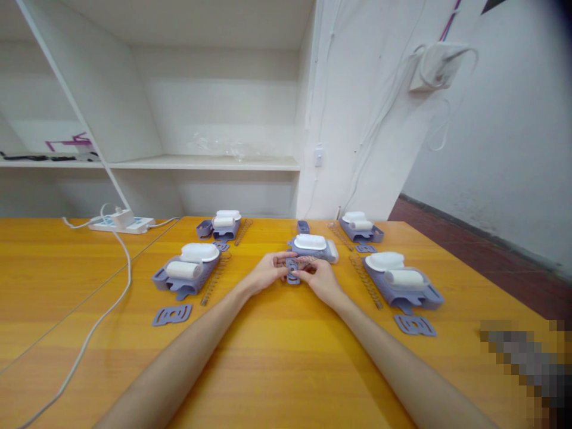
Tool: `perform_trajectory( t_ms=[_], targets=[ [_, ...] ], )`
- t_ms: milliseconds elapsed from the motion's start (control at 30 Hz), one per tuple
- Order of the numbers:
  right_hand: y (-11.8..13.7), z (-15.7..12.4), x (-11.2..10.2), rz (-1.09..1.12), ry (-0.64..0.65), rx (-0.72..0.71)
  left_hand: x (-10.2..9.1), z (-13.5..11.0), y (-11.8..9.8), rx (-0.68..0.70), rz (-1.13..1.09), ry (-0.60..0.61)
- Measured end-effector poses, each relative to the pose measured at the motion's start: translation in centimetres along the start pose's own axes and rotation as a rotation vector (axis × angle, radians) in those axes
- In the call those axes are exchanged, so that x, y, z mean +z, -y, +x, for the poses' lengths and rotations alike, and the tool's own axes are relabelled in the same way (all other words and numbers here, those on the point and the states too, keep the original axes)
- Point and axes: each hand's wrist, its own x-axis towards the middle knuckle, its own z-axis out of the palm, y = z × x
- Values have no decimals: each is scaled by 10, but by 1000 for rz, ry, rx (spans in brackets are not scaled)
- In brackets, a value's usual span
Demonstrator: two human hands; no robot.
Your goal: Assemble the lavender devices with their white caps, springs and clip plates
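Note:
Over the middle of the table, my left hand (267,273) pinches the side of a small grey-purple slotted plate (293,271). My right hand (322,280) is closed at the plate's other side, with a coiled metal spring (306,260) at its fingers. The spring's end lies close to the plate; whether it is hooked in cannot be made out. Just behind my hands stands a grey-purple housing (304,252) with a white oval part (310,241) on top. A small grey-purple box-like piece (302,227) sits farther back.
Similar part sets stand left (190,277) and right (400,286), with more behind. Loose springs (365,280) and flat plates (172,314) lie beside them. A power strip (123,224) and white cable (129,268) occupy the left. White shelving (210,162) rises behind the table.

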Motion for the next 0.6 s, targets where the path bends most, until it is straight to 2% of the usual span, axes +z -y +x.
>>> perform_trajectory(
  t_ms=[300,600],
  targets=[
    [-1,3,-18,304,196,64,-5,2,3,-11,-24,7],
    [-1,3,-13,220,115,82,-7,2,6,-5,-118,12]
  ],
)
